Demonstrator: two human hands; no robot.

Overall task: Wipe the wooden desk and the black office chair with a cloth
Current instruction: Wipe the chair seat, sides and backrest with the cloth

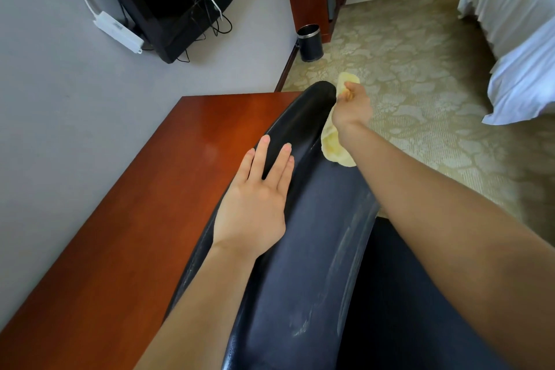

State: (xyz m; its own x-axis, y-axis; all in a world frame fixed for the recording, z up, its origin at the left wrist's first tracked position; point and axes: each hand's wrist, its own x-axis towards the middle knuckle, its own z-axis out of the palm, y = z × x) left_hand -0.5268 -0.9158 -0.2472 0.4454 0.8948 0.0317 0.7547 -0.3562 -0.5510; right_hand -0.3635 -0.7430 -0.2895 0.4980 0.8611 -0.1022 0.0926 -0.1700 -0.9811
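Observation:
The black office chair (318,219) fills the middle of the view, its backrest top running from lower centre up to the far end. My right hand (353,105) grips a yellow cloth (333,144) at the far right end of the backrest, the cloth hanging down against the chair's edge. With straight, spread fingers, my left hand (255,195) lies flat on the left side of the backrest. The wooden desk (156,189) lies directly left of the chair, its reddish top bare.
A black television (174,0) with cables and a white power strip (118,31) hang on the grey wall beyond the desk. A black waste bin (310,43) stands on the patterned carpet by a wooden door frame. A bed with white linen (522,39) is at the right.

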